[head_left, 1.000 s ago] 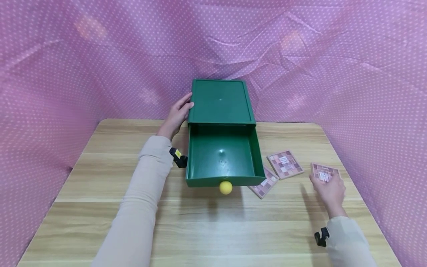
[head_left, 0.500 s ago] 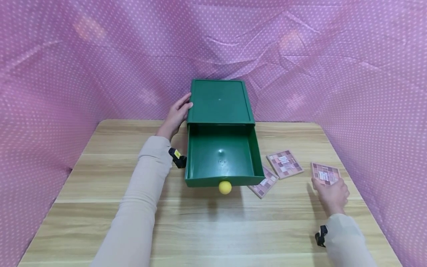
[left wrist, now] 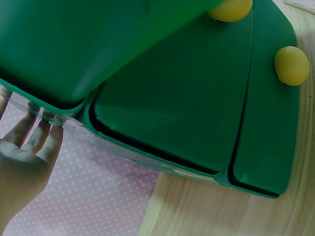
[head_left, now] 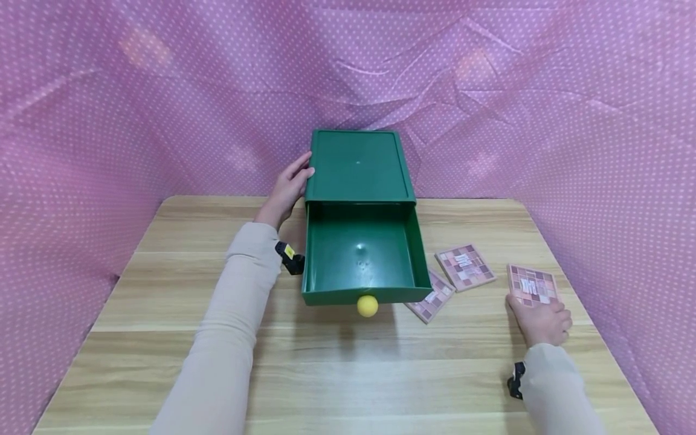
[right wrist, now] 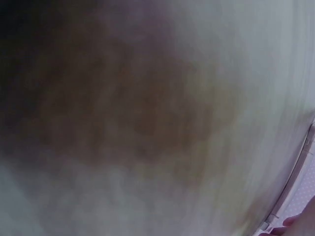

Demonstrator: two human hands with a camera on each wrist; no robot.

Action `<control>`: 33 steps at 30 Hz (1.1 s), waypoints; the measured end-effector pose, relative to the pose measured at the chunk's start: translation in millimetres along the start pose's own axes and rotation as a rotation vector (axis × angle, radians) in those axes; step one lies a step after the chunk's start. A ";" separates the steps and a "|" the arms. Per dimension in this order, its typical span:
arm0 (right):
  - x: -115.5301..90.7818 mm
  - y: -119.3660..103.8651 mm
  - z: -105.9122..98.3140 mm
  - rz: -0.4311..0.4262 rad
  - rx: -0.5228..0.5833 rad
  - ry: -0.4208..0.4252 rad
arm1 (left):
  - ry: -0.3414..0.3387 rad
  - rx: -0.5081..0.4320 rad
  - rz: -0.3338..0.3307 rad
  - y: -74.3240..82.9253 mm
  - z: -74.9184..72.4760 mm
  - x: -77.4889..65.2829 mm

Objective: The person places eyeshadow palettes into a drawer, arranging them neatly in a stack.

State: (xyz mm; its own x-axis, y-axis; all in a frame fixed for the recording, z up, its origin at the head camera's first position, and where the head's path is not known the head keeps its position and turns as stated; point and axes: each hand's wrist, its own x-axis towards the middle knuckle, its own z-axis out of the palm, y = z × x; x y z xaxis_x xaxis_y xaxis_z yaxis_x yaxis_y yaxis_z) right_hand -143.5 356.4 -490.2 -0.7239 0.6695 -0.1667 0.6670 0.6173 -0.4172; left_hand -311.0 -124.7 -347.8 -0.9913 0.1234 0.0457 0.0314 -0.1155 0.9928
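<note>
Wood-grained desk point(head_left: 174, 374); boxy, smooth green cabinet point(head_left: 359, 166) with open-topped drawer point(head_left: 331, 297) extended; left hand point(head_left: 284, 190), straight fingers touching the cabinet's side; right hand point(head_left: 544, 323) at the near edge of a thin checkered palette point(head_left: 531, 283), desk's right, grip indeterminable; two matching palettes point(head_left: 464, 267); round yellow knob point(head_left: 367, 306).

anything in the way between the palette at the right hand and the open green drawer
Yes: a second eyeshadow palette lies flat between them, a third palette is partly hidden by the drawer, and the drawer's right wall stands on that side.
</note>
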 end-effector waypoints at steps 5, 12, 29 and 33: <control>1.0 1.5 1.7 0.012 -0.015 0.004 | 0.000 0.001 0.001 -0.5 1.2 0.2; 3.0 5.2 2.4 0.002 -0.010 -0.001 | 0.001 0.005 -0.005 -0.4 1.6 0.4; 6.9 2.3 -1.5 -0.118 -0.009 0.038 | 0.023 -0.009 -0.021 1.1 1.0 -0.1; 6.3 -1.2 -2.4 -0.102 0.037 0.039 | 0.022 -0.005 -0.022 1.3 0.9 -0.4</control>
State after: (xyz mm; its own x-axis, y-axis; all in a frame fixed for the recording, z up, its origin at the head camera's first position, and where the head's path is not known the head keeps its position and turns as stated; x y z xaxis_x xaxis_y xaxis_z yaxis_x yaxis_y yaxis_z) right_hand -148.4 360.8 -488.7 -0.7799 0.6199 -0.0867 0.5825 0.6680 -0.4632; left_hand -310.4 -124.0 -346.4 -0.9943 0.1045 0.0210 0.0085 -0.1181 0.9930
